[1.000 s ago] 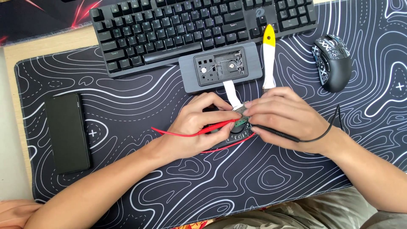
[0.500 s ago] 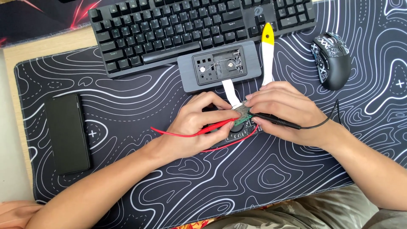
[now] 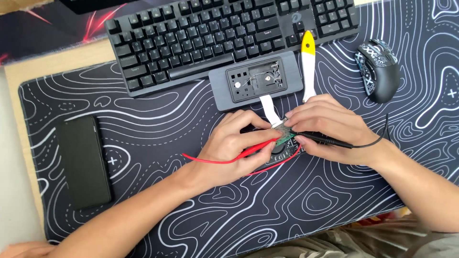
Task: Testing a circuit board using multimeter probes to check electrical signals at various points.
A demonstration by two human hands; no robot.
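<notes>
On the desk mat (image 3: 334, 200), the keyboard (image 3: 229, 38) lies behind the opened device (image 3: 256, 81), the mouse (image 3: 378, 69) to its right.

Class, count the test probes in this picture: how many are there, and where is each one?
2. The red probe is in the left hand; the black probe is in the right hand. Both tips meet at the small green circuit board; any others may be hidden beneath the hands.

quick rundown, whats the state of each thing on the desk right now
left hand: fingers pinch the red probe
right hand: fingers pinch the black probe
small green circuit board: both probe tips meet on it
grey rectangular casing: opened, insides exposed, white flat ribbon cable trailing out
black slab phone: lying flat, screen dark
black patterned mouse: untouched
yellow-and-white pry tool: lying flat, unused
black keyboard: untouched
</notes>
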